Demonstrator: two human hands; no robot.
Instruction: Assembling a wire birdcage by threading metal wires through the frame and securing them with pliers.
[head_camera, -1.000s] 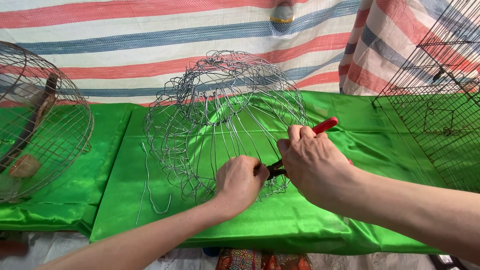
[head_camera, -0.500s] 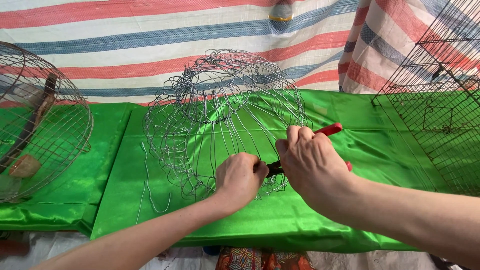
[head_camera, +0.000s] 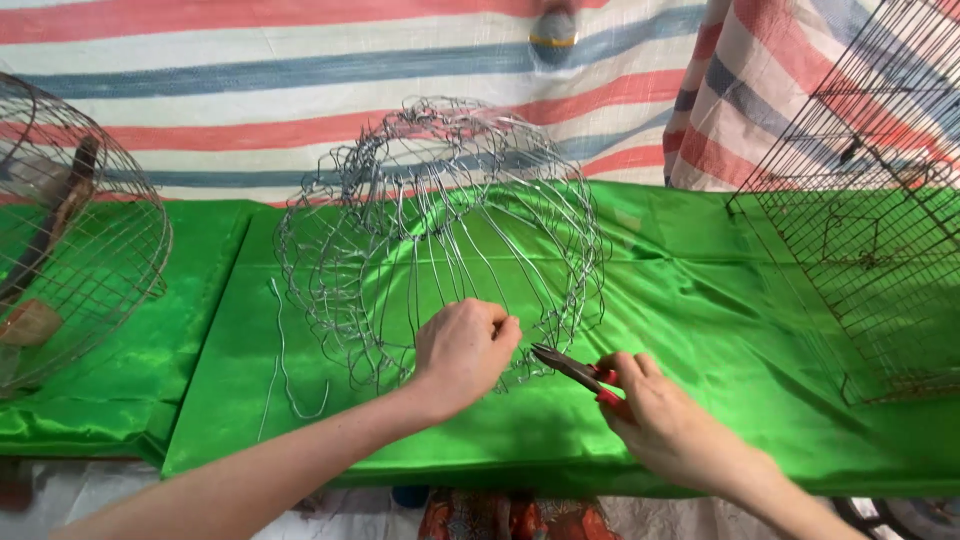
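Observation:
A round basket frame of thin silver wire lies on its side on the green satin cloth. My left hand pinches the wires of its near lower rim. My right hand holds red-handled pliers low, just right of the frame. The dark jaws point left toward my left hand's fingers, with their tips close to the rim wire.
A loose bent wire lies on the cloth left of the frame. A rusty round wire cage stands at the far left, a rectangular mesh cage at the right. A striped tarp hangs behind.
My right hand has dropped down and to the right, away from the frame, and the pliers now lie flat and low. My left hand stays on the rim.

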